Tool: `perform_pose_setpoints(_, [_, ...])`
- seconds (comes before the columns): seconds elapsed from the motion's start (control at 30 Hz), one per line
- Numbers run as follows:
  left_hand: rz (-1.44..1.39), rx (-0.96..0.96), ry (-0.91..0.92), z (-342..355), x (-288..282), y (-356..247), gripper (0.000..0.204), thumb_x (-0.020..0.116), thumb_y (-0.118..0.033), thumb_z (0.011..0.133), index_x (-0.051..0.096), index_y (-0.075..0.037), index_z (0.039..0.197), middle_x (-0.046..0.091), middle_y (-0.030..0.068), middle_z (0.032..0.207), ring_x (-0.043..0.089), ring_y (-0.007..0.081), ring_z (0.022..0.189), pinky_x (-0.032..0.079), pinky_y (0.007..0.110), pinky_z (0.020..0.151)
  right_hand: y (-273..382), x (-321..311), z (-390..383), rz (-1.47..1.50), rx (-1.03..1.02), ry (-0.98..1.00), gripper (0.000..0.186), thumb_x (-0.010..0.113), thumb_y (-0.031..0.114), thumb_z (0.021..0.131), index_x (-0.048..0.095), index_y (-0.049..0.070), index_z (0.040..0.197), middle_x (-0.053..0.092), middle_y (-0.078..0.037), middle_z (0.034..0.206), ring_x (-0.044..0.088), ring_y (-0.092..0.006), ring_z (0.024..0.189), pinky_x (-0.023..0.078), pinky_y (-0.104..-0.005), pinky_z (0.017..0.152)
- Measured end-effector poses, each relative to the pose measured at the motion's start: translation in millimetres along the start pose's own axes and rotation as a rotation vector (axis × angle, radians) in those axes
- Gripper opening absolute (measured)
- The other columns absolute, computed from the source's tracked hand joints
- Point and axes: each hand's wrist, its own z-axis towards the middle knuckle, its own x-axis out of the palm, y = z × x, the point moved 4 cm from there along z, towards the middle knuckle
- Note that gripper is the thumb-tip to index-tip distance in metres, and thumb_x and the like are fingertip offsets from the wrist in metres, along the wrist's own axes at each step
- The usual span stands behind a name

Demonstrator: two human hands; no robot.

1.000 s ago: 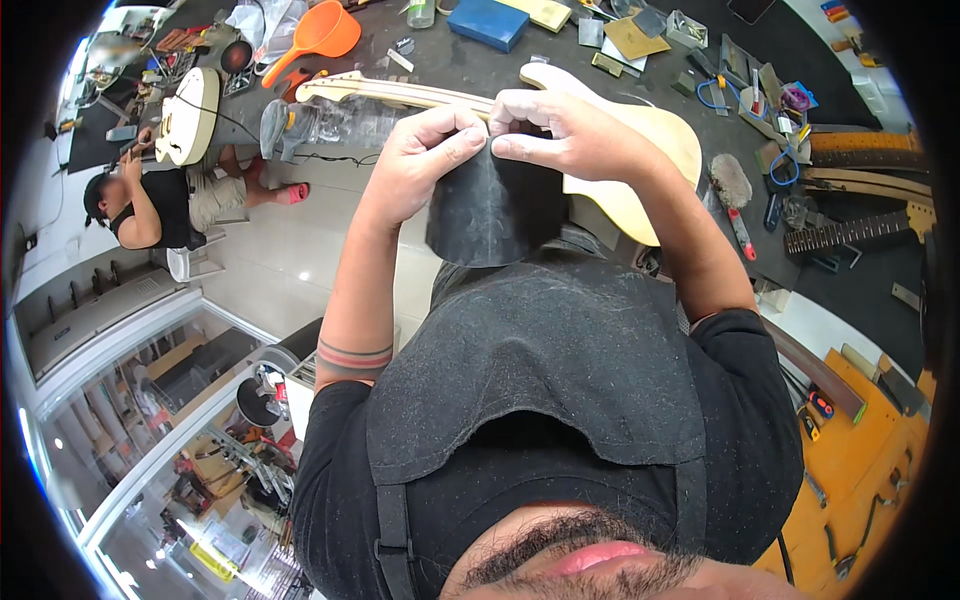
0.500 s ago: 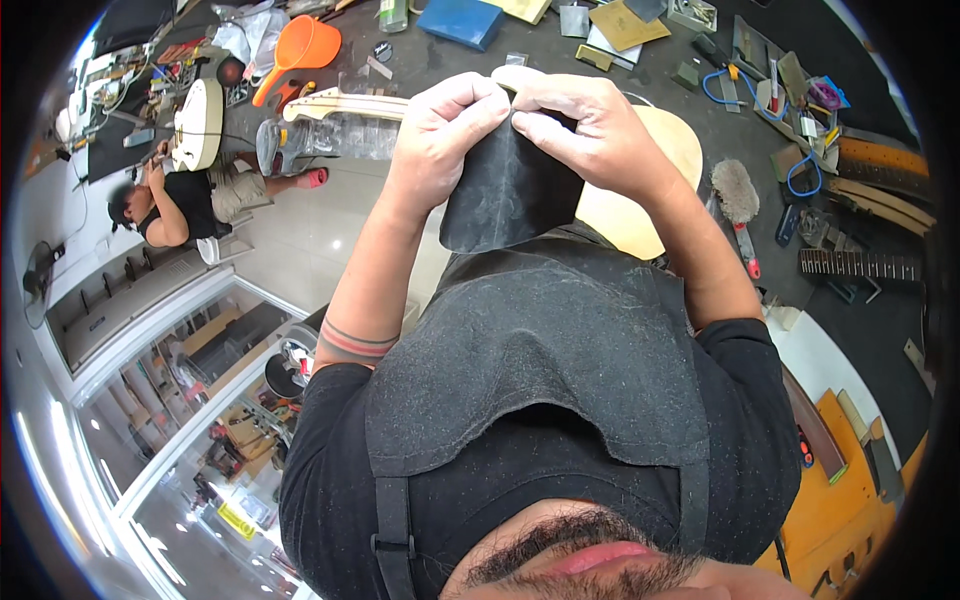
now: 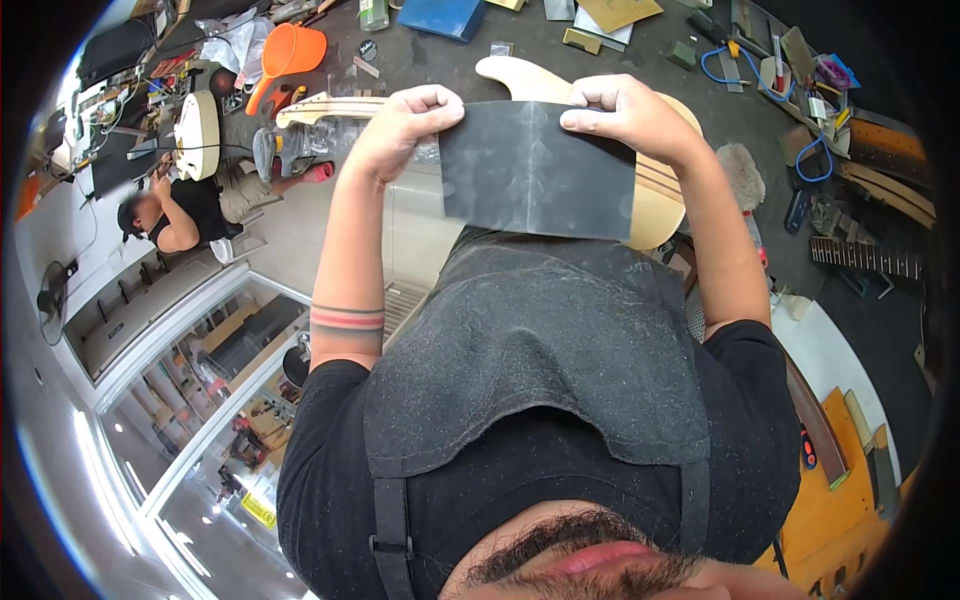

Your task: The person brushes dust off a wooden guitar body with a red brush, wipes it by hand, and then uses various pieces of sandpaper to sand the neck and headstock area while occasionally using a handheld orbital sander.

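A dark grey sheet of sandpaper (image 3: 580, 185) with a pale crease down its middle is spread out in front of my apron. My left hand (image 3: 412, 122) pinches its upper left corner between thumb and fingers. At the upper right edge my right hand (image 3: 620, 115) grips it the same way, fingers curled. Behind the sheet lies a pale wooden guitar body (image 3: 518, 76), largely covered by the sheet and my right hand. Its neck and headstock (image 3: 318, 108) stick out to the left past my left hand.
An orange plastic scoop (image 3: 290, 55) and a blue box (image 3: 440, 17) lie on the dark bench. To the right are a dusty brush (image 3: 741, 178), a fretboard (image 3: 865, 257) and a blue cord (image 3: 812, 165). At far left a person (image 3: 175, 210) works beside a cream guitar body (image 3: 198, 135).
My hands have moved apart, and the sandpaper, folded and bunched before, is now opened out wide. My left hand went left, my right hand slightly right.
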Motion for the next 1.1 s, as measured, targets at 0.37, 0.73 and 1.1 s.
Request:
perform_pose_setpoints(0.37, [-0.196, -0.117, -0.328, 20.5, 19.5, 66.0, 0.009, 0.076, -0.009, 0.104, 0.072, -0.001, 0.105, 0.077, 0.0064, 0.094, 0.071, 0.0116, 0.078, 0.058, 0.028, 0.071, -80.1, 22.6, 7.8, -0.059, 0.064, -0.181, 0.034, 0.079, 0.033, 0.101, 0.069, 0.002, 0.089, 0.058, 0.000, 0.078, 0.052, -0.0122, 0.075, 0.045, -0.0308, 0.070])
perform_pose_setpoints(0.73, [-0.137, -0.080, -0.364, 18.7, -5.6, 70.3, 0.014, 0.073, -0.013, 0.107, 0.072, 0.001, 0.112, 0.076, 0.0054, 0.098, 0.071, 0.0115, 0.084, 0.058, 0.029, 0.075, -91.1, 4.6, -7.6, 0.026, 0.063, -0.271, 0.035, 0.078, 0.038, 0.103, 0.070, 0.005, 0.095, 0.062, 0.003, 0.084, 0.054, -0.0093, 0.079, 0.046, -0.0296, 0.073])
perform_pose_setpoints(1.1, [-0.636, -0.114, -0.418, 9.9, 21.4, 62.7, 0.051, 0.071, -0.014, 0.109, 0.049, 0.002, 0.152, 0.074, 0.0114, 0.119, 0.079, 0.0213, 0.095, 0.067, 0.038, 0.094, -150.8, 83.6, 12.8, 0.635, 0.208, -0.399, 0.049, 0.079, 0.032, 0.104, 0.070, -0.003, 0.137, 0.076, -0.009, 0.126, 0.070, -0.0175, 0.115, 0.055, -0.0330, 0.104])
